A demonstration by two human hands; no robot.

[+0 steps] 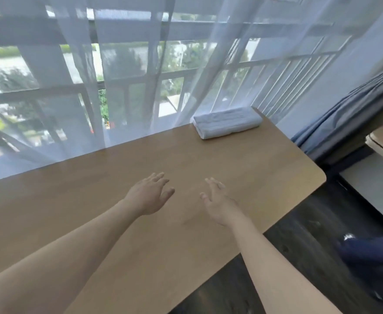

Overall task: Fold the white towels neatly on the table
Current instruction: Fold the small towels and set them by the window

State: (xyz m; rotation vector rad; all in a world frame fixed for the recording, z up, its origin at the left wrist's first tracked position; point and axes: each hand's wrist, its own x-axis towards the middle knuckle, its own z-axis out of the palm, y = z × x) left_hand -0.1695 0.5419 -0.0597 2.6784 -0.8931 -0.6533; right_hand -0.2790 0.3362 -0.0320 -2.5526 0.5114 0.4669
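A sheer white curtain hangs along the far edge of the wooden table, with window bars and greenery showing through it. Two bare hands reach out over the middle of the table. The left hand is palm down, fingers relaxed and slightly spread, holding nothing. Just beside it, apart from it, the right hand is turned more on edge, fingers straight and loosely spread, also holding nothing. One folded white towel lies at the table's far right corner, well apart from both hands. A blue curtain hangs beyond the right edge, above dark flooring.
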